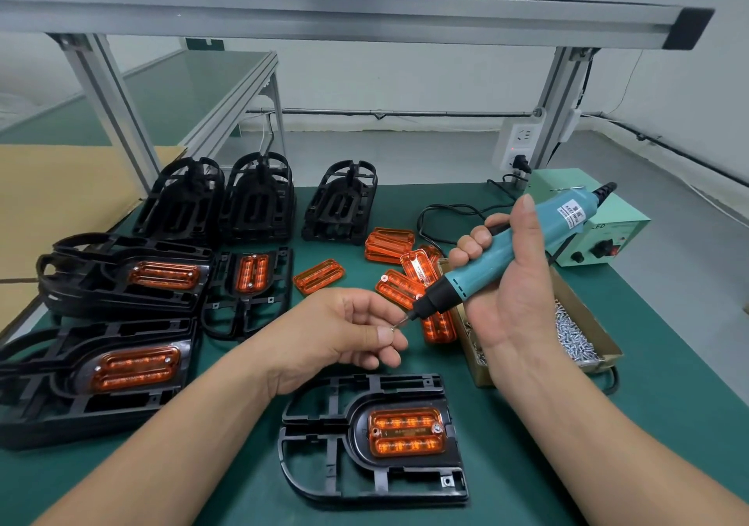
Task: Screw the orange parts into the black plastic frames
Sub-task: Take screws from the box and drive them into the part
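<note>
Two hands meet above the work in the head view. The right hand (506, 282) wraps the teal screwdriver (510, 250), its bit slanting down to the left. The left hand (344, 331) pinches what looks like a small screw (395, 325) at the bit's tip. Nearer the person lies the black frame (405, 498), its orange part (405, 432) seated with its long axis running left to right. Its left hole seems unfilled, roughly below the bit, so the driver must come upright and drop.

Free to pass over bare table (502, 485) right of the near frame (324, 460). Hemmed on the left by stacked frames (93, 412), behind by loose orange parts (320, 276), on the right by the screw box (583, 323) (cable (446, 210) coiled beyond).
</note>
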Motion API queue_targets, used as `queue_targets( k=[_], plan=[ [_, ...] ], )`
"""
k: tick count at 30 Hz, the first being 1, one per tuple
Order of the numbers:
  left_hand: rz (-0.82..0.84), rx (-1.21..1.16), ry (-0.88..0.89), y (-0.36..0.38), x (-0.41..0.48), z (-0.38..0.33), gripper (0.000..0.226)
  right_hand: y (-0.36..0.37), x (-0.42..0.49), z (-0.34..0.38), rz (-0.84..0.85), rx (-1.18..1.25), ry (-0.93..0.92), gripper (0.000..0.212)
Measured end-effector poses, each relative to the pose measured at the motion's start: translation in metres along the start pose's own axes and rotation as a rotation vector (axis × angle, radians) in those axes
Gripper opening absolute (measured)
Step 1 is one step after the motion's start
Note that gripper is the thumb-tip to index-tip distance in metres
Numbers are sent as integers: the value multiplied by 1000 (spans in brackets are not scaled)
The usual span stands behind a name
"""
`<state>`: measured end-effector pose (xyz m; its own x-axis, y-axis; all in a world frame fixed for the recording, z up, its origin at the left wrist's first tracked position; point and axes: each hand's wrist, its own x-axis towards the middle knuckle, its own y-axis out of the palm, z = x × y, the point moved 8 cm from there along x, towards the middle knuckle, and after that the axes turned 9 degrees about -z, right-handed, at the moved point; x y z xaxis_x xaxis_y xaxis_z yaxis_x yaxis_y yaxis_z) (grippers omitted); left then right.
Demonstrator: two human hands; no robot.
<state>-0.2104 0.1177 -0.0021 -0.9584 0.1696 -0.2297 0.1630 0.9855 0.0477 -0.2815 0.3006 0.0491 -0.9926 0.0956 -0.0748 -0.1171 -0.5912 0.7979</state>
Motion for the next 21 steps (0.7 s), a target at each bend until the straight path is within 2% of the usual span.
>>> queue_targets(
  k=[21],
  plan=[
    [-8,3,44,-2,3,0,24,1,0,1,29,12,-3,35]
  ],
)
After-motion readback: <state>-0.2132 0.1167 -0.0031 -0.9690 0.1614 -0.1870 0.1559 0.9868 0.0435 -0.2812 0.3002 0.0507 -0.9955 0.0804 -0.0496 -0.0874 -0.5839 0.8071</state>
